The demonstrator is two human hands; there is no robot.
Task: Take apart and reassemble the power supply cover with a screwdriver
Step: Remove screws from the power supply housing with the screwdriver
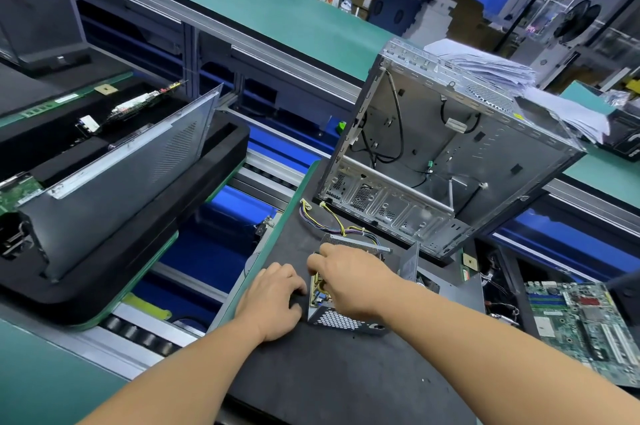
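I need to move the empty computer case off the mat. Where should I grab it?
Take the case by its two side walls, coming from above with both hands. It stands tilted with the open side facing you; the rims are bare there, while loose cables hang inside.

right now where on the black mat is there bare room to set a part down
The near stretch of the black mat, between the two forearms and in front of the power supply, is bare. Crowded: behind the supply, where wires and the open computer case sit, and to the right by the circuit board.
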